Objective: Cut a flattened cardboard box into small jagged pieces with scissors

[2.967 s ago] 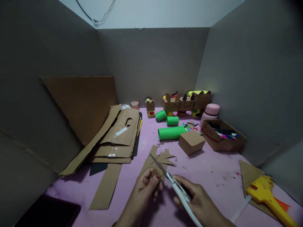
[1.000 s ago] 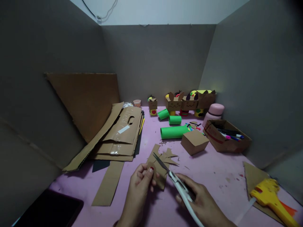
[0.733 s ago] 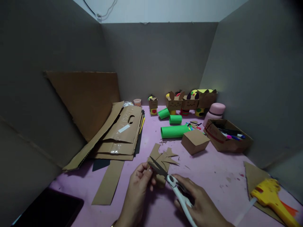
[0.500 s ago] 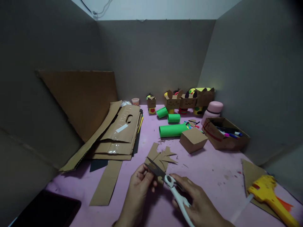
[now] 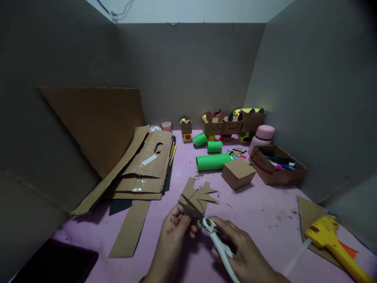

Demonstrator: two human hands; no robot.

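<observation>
My left hand is closed, its thumb and fingers pinching a small cardboard piece that is mostly hidden by the blades and fingertips. My right hand grips scissors with white handles and dark blades. The blades are slightly parted and point up and left, right at my left fingertips. Just beyond them, several pointed cardboard offcuts lie in a loose pile on the pink tabletop.
Flattened cardboard sheets and a cardboard strip lie left, near a dark flat device. Green tubes, a small cardboard box and a pen box stand ahead. A yellow glue gun rests right.
The whole view has shifted slightly, so things appear a little further left. Both hands and the scissors keep nearly the same pose.
</observation>
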